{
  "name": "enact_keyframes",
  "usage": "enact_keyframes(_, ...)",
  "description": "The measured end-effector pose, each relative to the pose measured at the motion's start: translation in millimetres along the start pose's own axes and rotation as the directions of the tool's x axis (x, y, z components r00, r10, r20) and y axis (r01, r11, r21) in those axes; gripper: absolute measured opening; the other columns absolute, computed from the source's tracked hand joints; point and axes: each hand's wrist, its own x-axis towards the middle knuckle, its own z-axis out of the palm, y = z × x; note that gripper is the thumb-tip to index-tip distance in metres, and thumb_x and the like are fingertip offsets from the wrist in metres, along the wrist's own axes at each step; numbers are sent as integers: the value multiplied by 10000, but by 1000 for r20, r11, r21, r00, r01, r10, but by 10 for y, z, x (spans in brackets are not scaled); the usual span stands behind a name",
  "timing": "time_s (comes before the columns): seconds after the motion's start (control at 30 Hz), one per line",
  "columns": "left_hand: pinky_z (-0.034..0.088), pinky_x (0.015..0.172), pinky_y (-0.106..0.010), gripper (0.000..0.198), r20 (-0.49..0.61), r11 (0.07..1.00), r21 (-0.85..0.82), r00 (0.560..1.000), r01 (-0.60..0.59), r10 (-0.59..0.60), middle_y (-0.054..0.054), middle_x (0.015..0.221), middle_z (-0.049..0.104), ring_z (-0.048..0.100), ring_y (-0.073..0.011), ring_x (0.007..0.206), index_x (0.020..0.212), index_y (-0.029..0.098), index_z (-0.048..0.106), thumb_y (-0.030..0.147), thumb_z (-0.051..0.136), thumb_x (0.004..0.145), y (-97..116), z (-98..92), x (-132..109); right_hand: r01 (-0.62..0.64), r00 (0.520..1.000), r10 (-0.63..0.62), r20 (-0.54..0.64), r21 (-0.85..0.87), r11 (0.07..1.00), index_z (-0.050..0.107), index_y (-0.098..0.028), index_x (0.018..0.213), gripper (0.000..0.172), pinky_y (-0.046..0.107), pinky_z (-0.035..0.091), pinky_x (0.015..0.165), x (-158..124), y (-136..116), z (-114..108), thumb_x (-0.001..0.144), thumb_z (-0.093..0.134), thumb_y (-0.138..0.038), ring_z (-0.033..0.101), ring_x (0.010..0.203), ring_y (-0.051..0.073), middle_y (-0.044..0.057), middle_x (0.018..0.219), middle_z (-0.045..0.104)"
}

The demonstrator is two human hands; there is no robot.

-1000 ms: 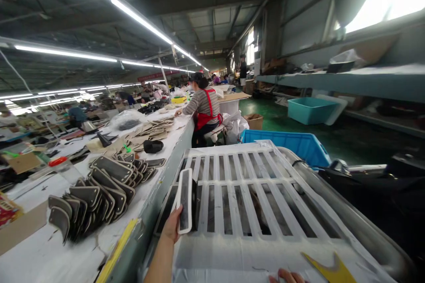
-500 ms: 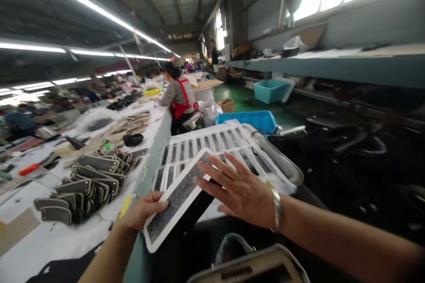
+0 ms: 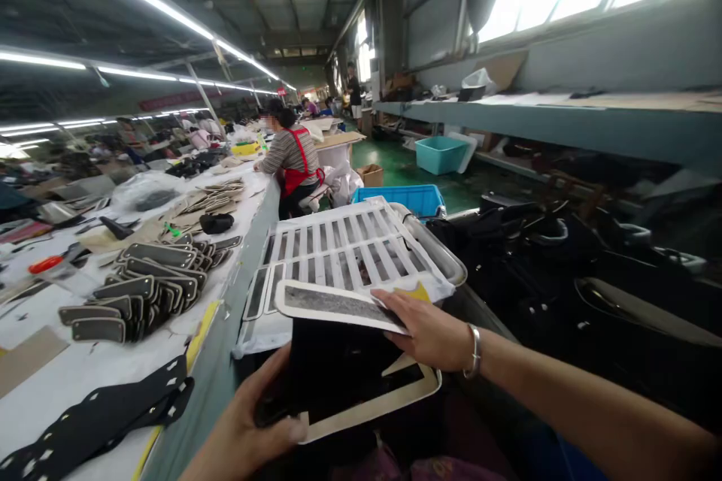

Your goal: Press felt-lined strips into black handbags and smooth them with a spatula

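My right hand (image 3: pixel 432 331) is closed on one end of a long panel (image 3: pixel 332 302) with a grey middle and a white border, held nearly level. Below the panel is a black bag (image 3: pixel 332 364) with a beige edge, its opening towards me. My left hand (image 3: pixel 248 421) grips the bag's left side, thumb on the beige edge and the other fingers partly hidden behind it. Just beyond stands a white-covered stand (image 3: pixel 256 331) with similar white-bordered panels laid in rows.
On the left, a long table (image 3: pixel 169 361) carries stacked dark pieces with pale edging (image 3: pixel 163 274) and black strips (image 3: pixel 107 406). Black bags (image 3: pixel 535 293) are heaped at right. Ahead are a blue bin (image 3: pixel 400 199), a teal tub (image 3: pixel 443 155) and a seated co-worker (image 3: pixel 296 158) in a red apron.
My left hand has let go of the panel and taken hold of the bag, which has come up. My right hand, spread over the panel before, now grips its right end; the panel has turned level.
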Motion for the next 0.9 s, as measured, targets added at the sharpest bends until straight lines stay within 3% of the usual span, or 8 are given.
enact_keyframes(0.1, 533, 759, -296, 326, -103, 979, 201, 995, 29, -8, -52, 931, 709, 659, -225, 827, 967, 189, 684, 449, 582, 799, -65, 294, -138, -57, 998, 57, -13, 10, 998, 342, -101, 1330, 577, 412, 395, 951, -134, 115, 266, 792, 503, -235, 494, 1090, 255, 165, 1203, 507)
enact_keyframes(0.2, 525, 691, -232, 233, -135, 960, 274, 986, -57, 98, -21, 868, 714, 661, -185, 753, 943, 204, 688, 364, 569, 823, -145, 374, -148, -35, 998, 32, -46, -72, 997, 321, -91, 1345, 659, 423, 362, 985, -188, 150, 350, 731, 532, -197, 462, 1116, 267, 166, 1209, 486)
enact_keyframes(0.3, 515, 697, -211, 213, -119, 954, 287, 984, -90, 129, -1, 875, 715, 664, -175, 768, 970, 223, 684, 323, 591, 807, -161, 350, -123, -17, 999, 11, -41, -154, 988, 306, -80, 1353, 694, 434, 350, 987, -214, 167, 320, 713, 539, -211, 434, 1135, 281, 166, 1207, 481)
enact_keyframes(0.37, 510, 713, -218, 229, -71, 957, 283, 993, -69, 93, 2, 893, 712, 659, -182, 792, 991, 222, 679, 302, 600, 791, -122, 355, -89, -24, 999, 15, -44, -194, 981, 297, -77, 1357, 707, 440, 360, 967, -240, 195, 297, 708, 538, -220, 435, 1121, 286, 167, 1203, 482)
enact_keyframes(0.5, 497, 674, -237, 229, 130, 960, 279, 990, 23, -62, -13, 828, 703, 643, -208, 775, 955, 178, 688, 202, 562, 766, -51, 482, 24, -53, 993, 16, -120, -306, 951, 245, -60, 1382, 775, 455, 351, 942, -325, 270, 299, 675, 537, -187, 430, 1093, 298, 180, 1209, 472)
enact_keyframes(0.6, 489, 716, -264, 226, 203, 949, 317, 977, 3, -71, -27, 845, 704, 642, -236, 820, 878, 185, 705, 147, 524, 748, -77, 568, 76, -30, 989, -22, -146, -343, 939, 213, -64, 1398, 806, 453, 329, 950, -387, 281, 339, 670, 540, -175, 421, 1087, 299, 179, 1198, 475)
enact_keyframes(0.77, 472, 810, -308, 283, 188, 906, 419, 982, -65, -17, -45, 961, 696, 636, -258, 905, 941, 250, 696, 139, 511, 758, -92, 340, -65, 33, 994, -61, -88, -290, 956, 245, -88, 1390, 846, 487, 196, 1046, -336, 113, 483, 629, 587, -223, 415, 1078, 292, 147, 1157, 488)
enact_keyframes(0.9, 476, 762, -279, 264, 190, 874, 485, 972, 26, -135, -48, 891, 693, 645, -237, 842, 887, 253, 696, 136, 504, 748, 41, 56, -234, 68, 998, -66, 14, -211, 975, 219, -71, 1397, 857, 428, 317, 978, -167, -34, 590, 637, 577, -244, 413, 1071, 273, 147, 1180, 458)
